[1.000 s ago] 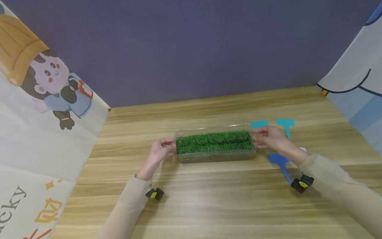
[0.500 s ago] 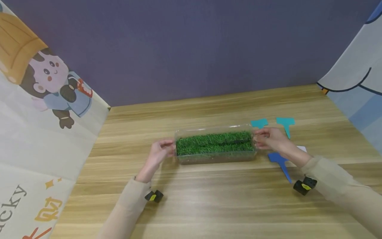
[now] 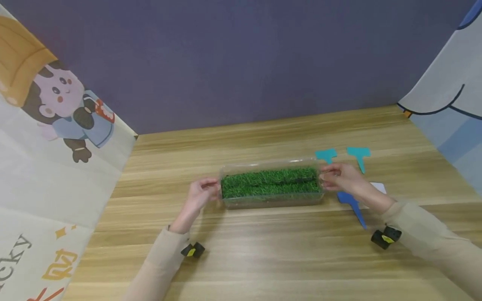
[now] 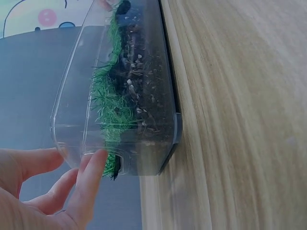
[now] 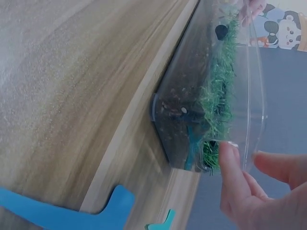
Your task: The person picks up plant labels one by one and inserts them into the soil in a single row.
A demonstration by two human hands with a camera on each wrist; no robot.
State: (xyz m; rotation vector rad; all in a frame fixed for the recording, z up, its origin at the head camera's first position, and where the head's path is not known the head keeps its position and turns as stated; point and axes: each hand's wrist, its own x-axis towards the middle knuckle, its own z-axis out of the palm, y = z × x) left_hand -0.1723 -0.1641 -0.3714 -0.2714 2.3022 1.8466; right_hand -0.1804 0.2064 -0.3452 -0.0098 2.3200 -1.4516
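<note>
A long clear plastic box (image 3: pixel 273 201) stands on the wooden table, with strips of artificial grass (image 3: pixel 271 182) in it. Through its side, soil-like dark filling with pale bits (image 4: pixel 144 91) shows below the grass. My left hand (image 3: pixel 201 193) grips the left end of the box; thumb and fingers sit at its upper edge in the left wrist view. At the opposite end, my right hand (image 3: pixel 344 179) pinches the box the same way. Near my right hand lie a blue T-shaped plant label (image 3: pixel 352 205) and two teal ones, the nearer teal label (image 3: pixel 326 155) partly behind the box.
Another teal label (image 3: pixel 359 155) lies farther right, and a white piece (image 3: pixel 378 187) shows partly under my right forearm. A dark blue panel (image 3: pixel 244 62) closes off the table's back. Printed sheets (image 3: pixel 94 179) hang along the left and right sides.
Both hands keep their hold while the box shifts slightly toward me. More of the nearer teal label now shows beside it. The head view has tilted a little.
</note>
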